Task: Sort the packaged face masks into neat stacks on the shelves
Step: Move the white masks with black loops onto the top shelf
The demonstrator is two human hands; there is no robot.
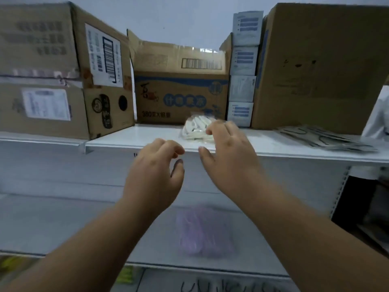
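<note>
A stack of white packaged masks [194,128] lies on the upper white shelf [134,138], in front of a cardboard box. My right hand [229,152] hovers at the stack's right side, fingers spread, fingertips at or just over the packs; whether they touch is blurred. My left hand [155,175] is lower, in front of the shelf edge, fingers loosely curled and holding nothing. A pile of grey-black packaged masks [324,138] lies on the same shelf to the right. A stack of purple packaged masks [202,230] rests on the lower shelf [63,224] between my forearms.
Cardboard boxes line the back of the upper shelf: a large one at left [63,70], an open one in the middle [181,85], a tall one at right [315,66]. Small white-blue boxes [244,68] are stacked between them. A dark gap opens at right [364,207].
</note>
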